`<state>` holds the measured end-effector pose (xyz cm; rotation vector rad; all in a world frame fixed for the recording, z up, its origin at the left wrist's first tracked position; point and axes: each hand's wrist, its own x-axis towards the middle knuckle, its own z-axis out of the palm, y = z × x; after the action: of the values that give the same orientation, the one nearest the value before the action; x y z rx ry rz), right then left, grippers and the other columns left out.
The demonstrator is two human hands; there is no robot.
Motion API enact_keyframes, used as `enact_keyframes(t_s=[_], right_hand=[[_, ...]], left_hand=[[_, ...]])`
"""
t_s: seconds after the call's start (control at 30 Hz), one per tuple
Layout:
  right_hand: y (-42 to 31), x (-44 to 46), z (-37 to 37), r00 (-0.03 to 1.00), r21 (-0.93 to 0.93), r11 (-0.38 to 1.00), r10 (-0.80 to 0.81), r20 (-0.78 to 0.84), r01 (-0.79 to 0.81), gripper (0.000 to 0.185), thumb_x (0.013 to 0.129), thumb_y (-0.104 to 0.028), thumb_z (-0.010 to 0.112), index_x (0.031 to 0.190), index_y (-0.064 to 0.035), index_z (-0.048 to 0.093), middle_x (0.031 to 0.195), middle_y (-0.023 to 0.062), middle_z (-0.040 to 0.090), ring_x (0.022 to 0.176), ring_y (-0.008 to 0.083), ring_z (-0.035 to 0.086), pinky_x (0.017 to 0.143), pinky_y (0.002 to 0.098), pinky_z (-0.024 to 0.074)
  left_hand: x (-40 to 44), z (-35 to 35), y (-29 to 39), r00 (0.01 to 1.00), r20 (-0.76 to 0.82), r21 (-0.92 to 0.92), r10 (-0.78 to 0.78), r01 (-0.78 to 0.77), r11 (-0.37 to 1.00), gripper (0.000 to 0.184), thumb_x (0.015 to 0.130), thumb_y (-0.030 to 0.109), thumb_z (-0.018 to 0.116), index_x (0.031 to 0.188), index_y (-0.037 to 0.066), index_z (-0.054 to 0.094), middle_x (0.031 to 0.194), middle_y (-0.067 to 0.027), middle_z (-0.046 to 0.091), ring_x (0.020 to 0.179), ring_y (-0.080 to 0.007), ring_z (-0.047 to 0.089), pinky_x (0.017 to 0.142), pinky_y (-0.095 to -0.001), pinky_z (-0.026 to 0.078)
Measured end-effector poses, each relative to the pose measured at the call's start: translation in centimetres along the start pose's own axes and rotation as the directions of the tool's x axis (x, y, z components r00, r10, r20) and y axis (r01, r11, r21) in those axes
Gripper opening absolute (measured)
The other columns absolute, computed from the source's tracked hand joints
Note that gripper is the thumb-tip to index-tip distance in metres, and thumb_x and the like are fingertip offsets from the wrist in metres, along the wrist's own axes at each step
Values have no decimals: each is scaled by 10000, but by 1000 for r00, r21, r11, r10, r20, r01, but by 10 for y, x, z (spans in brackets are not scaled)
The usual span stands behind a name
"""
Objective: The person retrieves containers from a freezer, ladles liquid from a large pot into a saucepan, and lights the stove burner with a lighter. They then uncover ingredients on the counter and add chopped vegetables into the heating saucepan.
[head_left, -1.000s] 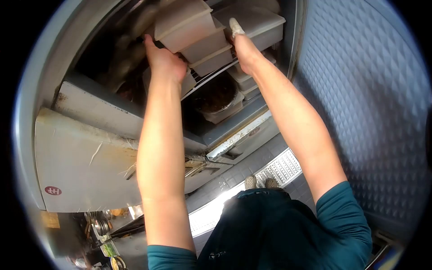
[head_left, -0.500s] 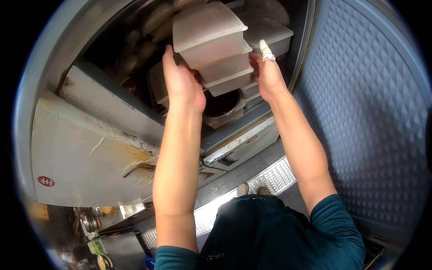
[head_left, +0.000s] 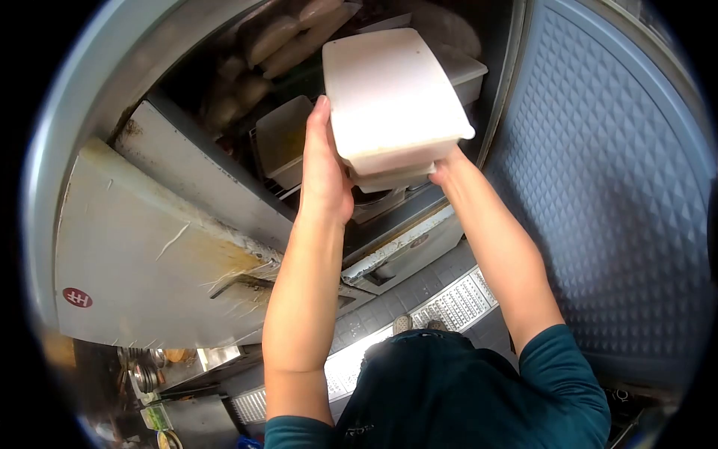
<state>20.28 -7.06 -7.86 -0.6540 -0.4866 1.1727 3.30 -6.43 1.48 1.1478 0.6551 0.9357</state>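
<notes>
A stack of white lidded plastic containers (head_left: 396,93) is between my two hands at the opening of the fridge. The top lid faces me, with part of a lower container visible under its near edge. My left hand (head_left: 327,176) is closed against the left side, thumb up along the wall. On the right, my right hand (head_left: 447,166) grips low at the near right corner; most of its fingers are hidden by the stack. Behind, an open-topped pale container (head_left: 288,138) sits on a wire shelf. A dark-filled round tub is mostly covered by the stack.
Bagged food (head_left: 288,37) lies deeper inside the fridge. Another lidded container (head_left: 467,71) stands behind at right. The blue quilted fridge door (head_left: 613,172) is swung wide on my right. A lower white door (head_left: 157,254) juts out at left. A metal drain grate (head_left: 460,299) crosses the floor.
Both hands have brought the container stack nearer to me and rightward, tipping its top lid into fuller view. The open-topped container behind it at left is now more exposed.
</notes>
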Motion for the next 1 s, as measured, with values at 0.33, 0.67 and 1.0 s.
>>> enact_keyframes(t_s=[0.33,0.67,1.0], right_hand=[[16,-116,-25,994,91,992,-96,49,91,474,1010,-298,546,1378,1,522,1292,160,621,1128,226,651,929,363,559],[108,-213,-79,972,186,967,197,-126,-172,483,990,-340,585,1346,-15,564,1263,134,641,1013,217,684,912,362,550],[161,-234,-123,911,140,950,306,-275,-277,496,981,-372,590,1330,-21,580,1258,133,644,1013,215,677,908,366,543]], left_hand=[[-84,-16,-28,972,213,-76,-96,114,991,778,965,627,453,1387,-27,470,1315,-223,575,1214,-298,589,971,-408,512],[-140,-74,-159,882,274,-89,-383,420,903,832,951,668,450,1400,-32,470,1342,-232,558,1238,-313,566,985,-414,509],[-175,-108,-206,825,329,102,-460,453,886,751,995,555,450,1518,34,309,1510,-147,420,1392,-268,403,1144,-419,328]])
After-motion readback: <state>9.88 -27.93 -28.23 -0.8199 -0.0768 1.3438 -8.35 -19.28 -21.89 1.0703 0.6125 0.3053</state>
